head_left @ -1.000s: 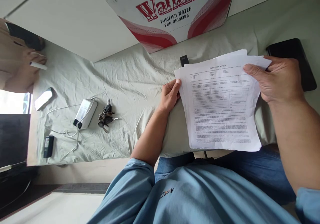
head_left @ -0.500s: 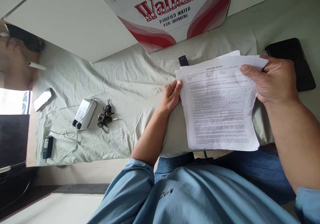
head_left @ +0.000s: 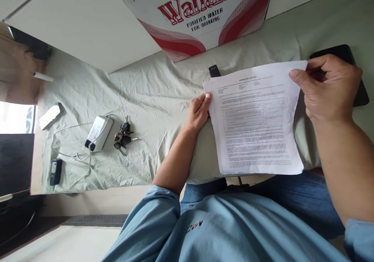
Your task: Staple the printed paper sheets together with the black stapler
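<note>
Since a moment ago our right hand (head_left: 327, 88) has squared the fanned papers (head_left: 254, 125) into one stack, pinching its far right corner. Our left hand (head_left: 199, 112) grips the left edge. Long axis runs away from us over the near edge of the cloth-covered table (head_left: 152, 94), heading farthest. Farther left lie keys (head_left: 122, 136).

Light-blue shirt (head_left: 204, 231), blue jeans (head_left: 286, 199)
</note>
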A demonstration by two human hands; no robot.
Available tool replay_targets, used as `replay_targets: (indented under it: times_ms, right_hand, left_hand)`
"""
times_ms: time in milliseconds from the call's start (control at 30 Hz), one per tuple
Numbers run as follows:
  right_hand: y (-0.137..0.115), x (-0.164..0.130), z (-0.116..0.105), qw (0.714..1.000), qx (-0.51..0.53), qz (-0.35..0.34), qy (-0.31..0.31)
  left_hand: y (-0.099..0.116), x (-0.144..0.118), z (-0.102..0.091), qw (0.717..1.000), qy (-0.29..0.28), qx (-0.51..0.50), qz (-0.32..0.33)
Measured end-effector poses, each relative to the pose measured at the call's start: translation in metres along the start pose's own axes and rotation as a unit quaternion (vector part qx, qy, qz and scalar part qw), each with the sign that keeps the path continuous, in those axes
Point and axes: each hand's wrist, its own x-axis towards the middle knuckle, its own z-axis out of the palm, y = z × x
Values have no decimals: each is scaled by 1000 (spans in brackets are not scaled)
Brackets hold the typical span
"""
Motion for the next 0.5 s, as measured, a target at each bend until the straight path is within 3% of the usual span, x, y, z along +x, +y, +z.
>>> replay_targets:
  times_ms: [167, 500]
  right_hand:
    - [-6, -3, 4, 1000, 23, 8, -14]
    - [1, -3, 18, 994, 99, 6, 34]
  left_hand:
    - [0, -1, -1, 1000, -8, 7, 10]
    - [3, -2, -2, 999, -21, 19, 26]
